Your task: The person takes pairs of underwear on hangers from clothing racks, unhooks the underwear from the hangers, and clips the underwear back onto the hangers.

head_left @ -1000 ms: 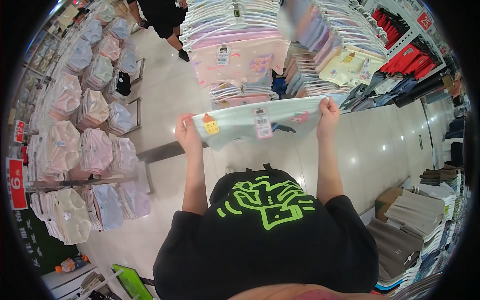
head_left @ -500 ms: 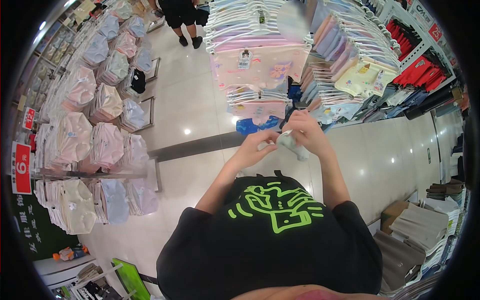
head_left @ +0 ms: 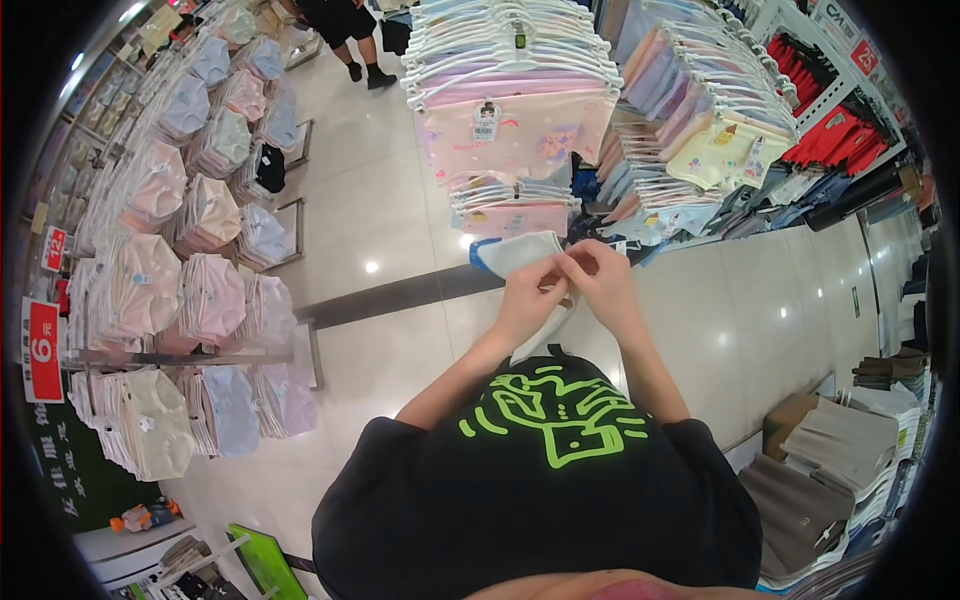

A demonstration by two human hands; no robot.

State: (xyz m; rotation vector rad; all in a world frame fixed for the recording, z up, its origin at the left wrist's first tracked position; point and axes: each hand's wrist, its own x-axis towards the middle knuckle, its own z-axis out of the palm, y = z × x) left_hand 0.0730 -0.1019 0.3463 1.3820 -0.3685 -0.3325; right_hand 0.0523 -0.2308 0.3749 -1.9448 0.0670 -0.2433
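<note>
A pale garment (head_left: 524, 252) is bunched in front of my chest, with one part spread out beyond my fingers and another hanging below them. My left hand (head_left: 532, 293) pinches it from the left. Right beside it, my right hand (head_left: 597, 278) has its fingers closed on the same cloth, and the two hands' fingertips nearly touch. The garment's tag and prints cannot be made out. Just past my hands hang pink printed garments (head_left: 520, 135) on white hangers.
Racks of pastel underwear (head_left: 150, 285) line the left side. Yellow printed garments (head_left: 720, 155) hang at the upper right. Folded grey-brown clothes (head_left: 795, 500) lie at the lower right. A person in black shorts (head_left: 345, 20) stands in the aisle at the top.
My hands have come together from a wide hold on the stretched garment, which is now gathered between them. Since the middle frame, more of the cloth has opened out. The other person has shifted position.
</note>
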